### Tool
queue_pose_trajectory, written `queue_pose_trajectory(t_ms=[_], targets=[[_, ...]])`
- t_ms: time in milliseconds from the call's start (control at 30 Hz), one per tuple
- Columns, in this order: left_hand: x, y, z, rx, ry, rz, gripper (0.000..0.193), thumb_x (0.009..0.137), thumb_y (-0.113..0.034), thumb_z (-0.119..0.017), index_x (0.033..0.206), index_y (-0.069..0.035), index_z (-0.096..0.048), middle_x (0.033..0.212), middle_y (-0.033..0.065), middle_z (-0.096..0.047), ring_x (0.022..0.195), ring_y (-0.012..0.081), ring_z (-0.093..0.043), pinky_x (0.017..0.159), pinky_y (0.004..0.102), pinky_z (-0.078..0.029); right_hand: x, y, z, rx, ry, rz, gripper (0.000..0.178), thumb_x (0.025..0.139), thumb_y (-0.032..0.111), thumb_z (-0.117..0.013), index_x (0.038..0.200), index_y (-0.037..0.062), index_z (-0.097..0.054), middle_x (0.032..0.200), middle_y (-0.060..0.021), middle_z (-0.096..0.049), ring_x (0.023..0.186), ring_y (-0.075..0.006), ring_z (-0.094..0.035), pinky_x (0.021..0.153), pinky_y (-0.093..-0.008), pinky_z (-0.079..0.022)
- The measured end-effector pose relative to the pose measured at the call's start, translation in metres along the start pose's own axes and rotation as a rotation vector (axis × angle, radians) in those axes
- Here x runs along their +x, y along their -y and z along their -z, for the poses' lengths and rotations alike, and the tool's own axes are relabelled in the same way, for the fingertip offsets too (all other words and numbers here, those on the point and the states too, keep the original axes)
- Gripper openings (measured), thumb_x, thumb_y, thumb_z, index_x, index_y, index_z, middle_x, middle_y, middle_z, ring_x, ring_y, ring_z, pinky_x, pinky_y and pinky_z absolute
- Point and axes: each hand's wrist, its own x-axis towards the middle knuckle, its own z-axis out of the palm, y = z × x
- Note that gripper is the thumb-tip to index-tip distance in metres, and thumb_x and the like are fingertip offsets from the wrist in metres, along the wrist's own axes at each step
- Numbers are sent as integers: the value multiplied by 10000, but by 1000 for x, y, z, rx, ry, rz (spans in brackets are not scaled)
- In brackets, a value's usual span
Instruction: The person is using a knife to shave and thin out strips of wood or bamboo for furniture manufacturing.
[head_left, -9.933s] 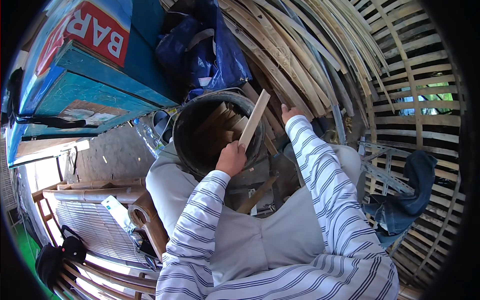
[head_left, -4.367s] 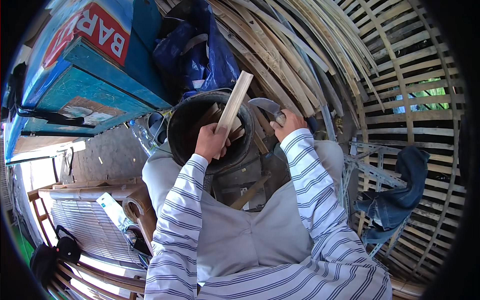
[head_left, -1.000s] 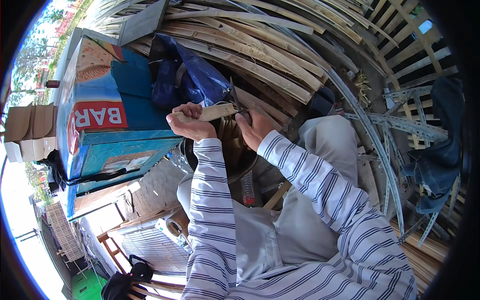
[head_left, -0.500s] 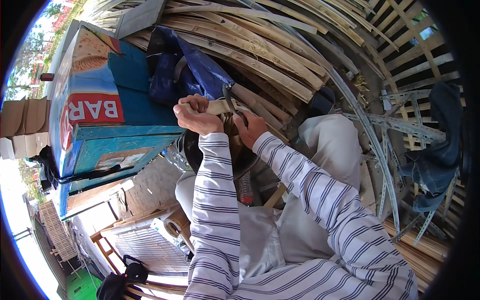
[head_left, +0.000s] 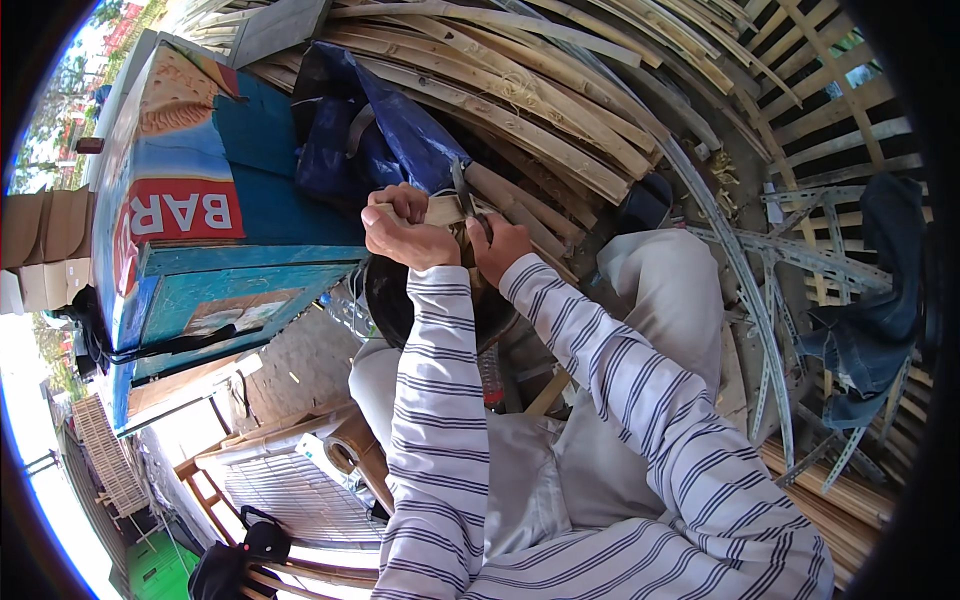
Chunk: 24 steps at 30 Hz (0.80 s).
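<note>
My left hand (head_left: 412, 232) is closed around a pale bamboo piece (head_left: 443, 210), whose far end points right toward the knife. In my right hand (head_left: 502, 250), the fingers wrap the handle of a knife (head_left: 460, 186), its dark blade pointing away from me. The blade lies across the right end of the bamboo piece; the exact contact is too small to make out. Below both hands, between my knees, stands a dark round container (head_left: 388, 302), partly hidden by my left forearm.
A blue painted wooden box (head_left: 230, 275) stands close on the left, with blue plastic sheeting (head_left: 375, 130) beyond it. Long split bamboo strips (head_left: 520, 100) are piled ahead. Metal angle bars (head_left: 770, 250) and a dark cloth (head_left: 870, 310) are at the right. A bottle (head_left: 490, 375) is below my hands.
My left hand has shifted slightly right with the bamboo piece, closer to my right hand. Less of the bamboo shows between the hands, and the knife has moved a little.
</note>
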Motion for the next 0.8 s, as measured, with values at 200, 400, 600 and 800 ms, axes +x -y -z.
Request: queue_pose_trajectory(t_ms=[200, 400, 600, 800], targets=[[6, 1, 5, -31, -36, -6, 535, 888, -573, -378, 631, -108, -321, 567, 0, -263, 484, 107, -277, 457, 251, -207, -1, 22, 19, -57, 42, -63, 449, 870, 366, -561, 1079, -30, -584, 943, -270, -645, 946, -437, -605, 886, -460, -480], [7, 4, 5, -8, -95, -15, 552, 894, -592, -384, 643, -103, -331, 581, 4, -267, 490, 115, -283, 466, 253, -216, -28, 30, 36, -209, 94, -5, 558, 827, 311, -622, 1256, -5, -453, 1050, -267, -623, 1023, -417, -592, 918, -453, -470], [9, 0, -1, 6, -108, -15, 565, 924, -576, -366, 656, -78, -363, 587, 6, -288, 507, 110, -309, 480, 247, -230, -25, 23, 44, -307, 254, -160, 573, 806, 280, -657, 1262, 8, -443, 1041, -254, -633, 994, -404, -612, 904, -437, -489], [10, -1, 2, 6, -159, -6, 559, 895, -594, -389, 649, -95, -334, 583, 10, -276, 503, 125, -297, 479, 258, -227, -37, 31, 47, -134, -28, 74, 499, 798, 280, -672, 1180, 0, -517, 967, -253, -650, 905, -406, -635, 827, -439, -520]])
